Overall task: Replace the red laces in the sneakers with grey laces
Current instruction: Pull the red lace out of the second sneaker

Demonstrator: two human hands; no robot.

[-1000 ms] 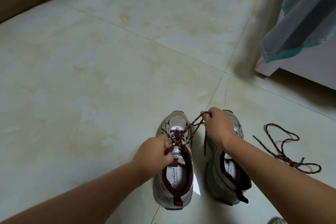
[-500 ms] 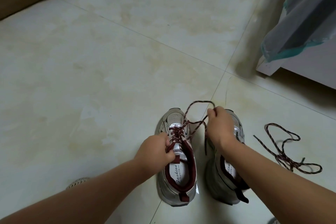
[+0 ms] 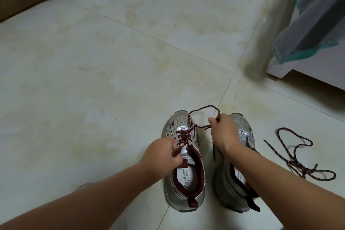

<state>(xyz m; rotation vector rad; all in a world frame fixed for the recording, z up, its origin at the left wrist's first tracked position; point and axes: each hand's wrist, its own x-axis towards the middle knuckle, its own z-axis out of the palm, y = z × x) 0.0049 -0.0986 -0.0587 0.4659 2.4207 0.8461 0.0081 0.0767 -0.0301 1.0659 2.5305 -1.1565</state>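
Left hand (image 3: 162, 154) clenched on the red lace (image 3: 188, 132) at the upper eyelets of the left sneaker (image 3: 183, 166), knuckles touching the tongue edge. Right hand (image 3: 225, 133) is pinched shut on the same lace further out — a loop of it arcs from the eyelets up past both toe caps and back into the right fingertips (image 3: 211, 120), with a short loose end hanging just left of that hand. The lace is partly out: only the lower rows near the toe look threaded. Right sneaker (image 3: 240, 164) sits directly under the right wrist and forearm, just beside the left one, both toes pointing away from the person; no lace visible in it, though the arm hides most of the eyelets. A second red lace (image 3: 298, 155) lies loose in a tangle on the tiled floor (image 3: 93, 89), right of the right forearm and clear of both shoes — untouched by either hand. Grey laces: cannot tell where they are.
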